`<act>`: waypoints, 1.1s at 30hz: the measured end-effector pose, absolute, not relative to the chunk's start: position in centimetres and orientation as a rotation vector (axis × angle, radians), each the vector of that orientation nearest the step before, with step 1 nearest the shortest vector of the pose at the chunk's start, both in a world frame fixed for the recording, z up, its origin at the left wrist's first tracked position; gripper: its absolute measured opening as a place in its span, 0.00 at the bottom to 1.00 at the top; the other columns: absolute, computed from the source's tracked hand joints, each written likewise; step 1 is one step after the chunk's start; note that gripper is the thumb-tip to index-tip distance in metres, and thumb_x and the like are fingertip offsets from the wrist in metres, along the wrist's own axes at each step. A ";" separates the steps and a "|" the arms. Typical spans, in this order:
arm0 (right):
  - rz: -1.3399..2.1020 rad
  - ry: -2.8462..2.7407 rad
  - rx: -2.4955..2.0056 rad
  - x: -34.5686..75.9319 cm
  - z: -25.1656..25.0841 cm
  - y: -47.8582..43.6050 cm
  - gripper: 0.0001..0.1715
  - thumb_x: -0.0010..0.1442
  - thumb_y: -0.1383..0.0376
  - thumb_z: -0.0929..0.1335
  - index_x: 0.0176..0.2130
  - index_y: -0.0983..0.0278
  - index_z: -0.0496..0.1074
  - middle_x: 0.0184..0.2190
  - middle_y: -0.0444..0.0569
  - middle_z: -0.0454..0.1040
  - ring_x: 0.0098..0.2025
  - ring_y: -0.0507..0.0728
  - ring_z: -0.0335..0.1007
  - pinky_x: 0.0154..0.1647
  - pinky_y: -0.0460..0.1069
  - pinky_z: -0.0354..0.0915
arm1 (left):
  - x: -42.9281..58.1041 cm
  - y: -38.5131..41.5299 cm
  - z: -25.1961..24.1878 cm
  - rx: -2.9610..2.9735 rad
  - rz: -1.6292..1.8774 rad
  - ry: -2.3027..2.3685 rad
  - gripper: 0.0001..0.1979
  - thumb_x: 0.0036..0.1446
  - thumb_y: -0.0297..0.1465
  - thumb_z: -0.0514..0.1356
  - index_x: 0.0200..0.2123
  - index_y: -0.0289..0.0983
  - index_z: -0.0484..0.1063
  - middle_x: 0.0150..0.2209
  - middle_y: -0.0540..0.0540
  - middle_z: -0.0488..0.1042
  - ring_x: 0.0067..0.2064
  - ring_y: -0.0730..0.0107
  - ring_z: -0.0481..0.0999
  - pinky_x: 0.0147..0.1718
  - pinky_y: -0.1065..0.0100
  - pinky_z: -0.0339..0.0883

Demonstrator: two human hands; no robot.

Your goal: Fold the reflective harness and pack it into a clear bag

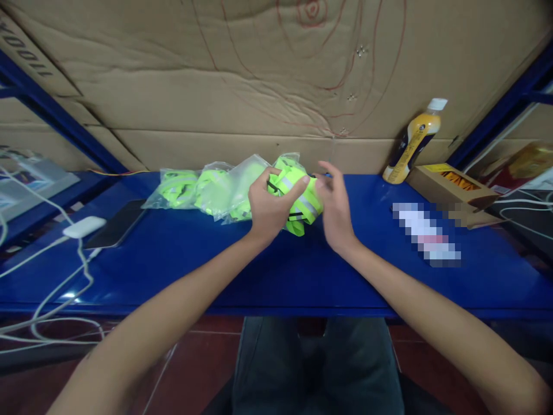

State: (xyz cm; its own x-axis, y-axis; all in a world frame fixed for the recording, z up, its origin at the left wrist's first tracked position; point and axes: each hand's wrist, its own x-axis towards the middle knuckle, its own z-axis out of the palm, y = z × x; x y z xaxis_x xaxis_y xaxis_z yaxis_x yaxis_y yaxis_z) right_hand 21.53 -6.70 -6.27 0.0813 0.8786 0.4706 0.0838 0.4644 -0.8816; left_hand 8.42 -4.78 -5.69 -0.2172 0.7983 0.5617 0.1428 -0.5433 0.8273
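Observation:
My left hand [268, 203] is closed round a folded neon-yellow vest with grey reflective strips [302, 202], held just above the blue shelf top [276, 271]. My right hand [334, 207] is beside the vest on its right, fingers loosely curled and touching its edge. Behind and to the left lie several clear plastic bags with neon-yellow vests inside [203, 187].
A bottle of orange drink [415, 141] leans against the cardboard back wall [259, 86] at the right, next to a small cardboard box [451, 184]. A dark phone [116, 223], a white charger [84, 226] and white cables lie at the left. Blue rack posts stand on both sides.

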 end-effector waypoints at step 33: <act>0.791 -1.054 -0.849 25.2 -5.6 -4.0 0.26 0.45 0.53 0.83 0.41 0.60 0.79 0.42 0.49 0.85 0.44 0.61 0.81 0.53 0.58 0.77 | 6.4 -4.9 -4.0 2.309 1.642 0.980 0.31 0.69 0.54 0.61 0.64 0.39 0.71 0.70 0.32 0.67 0.73 0.45 0.64 0.70 0.48 0.59</act>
